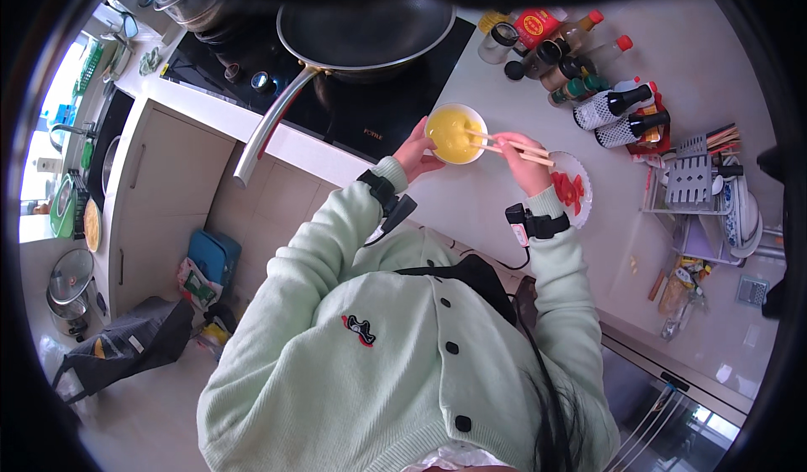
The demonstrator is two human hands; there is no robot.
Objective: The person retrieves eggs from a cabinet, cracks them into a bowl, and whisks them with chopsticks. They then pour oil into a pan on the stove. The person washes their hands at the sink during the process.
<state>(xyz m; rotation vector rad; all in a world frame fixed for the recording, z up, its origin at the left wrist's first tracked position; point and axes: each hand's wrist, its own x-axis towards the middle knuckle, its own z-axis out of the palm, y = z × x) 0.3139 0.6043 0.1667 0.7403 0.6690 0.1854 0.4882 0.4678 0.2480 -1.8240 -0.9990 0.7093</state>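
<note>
A white bowl (pixel 435 152) of yellow beaten egg (pixel 452 134) is in my left hand (pixel 414 152), which grips it from its left side. My right hand (pixel 524 169) is closed around a pair of wooden chopsticks (pixel 521 146). Their tips dip into the egg, near the bowl's middle. Just right of my right hand lies a white plate (pixel 583 169) with red cut pieces (pixel 567 191) on it, partly covered by my wrist and sleeve.
A large dark wok (pixel 366 35) sits on the black cooktop (pixel 361 119), its long handle (pixel 273 123) jutting over the front edge. Sauce bottles (pixel 580 52) crowd the back right. A dish rack (pixel 685 190) with utensils stands farther right. A cabinet (pixel 168 195) is at left.
</note>
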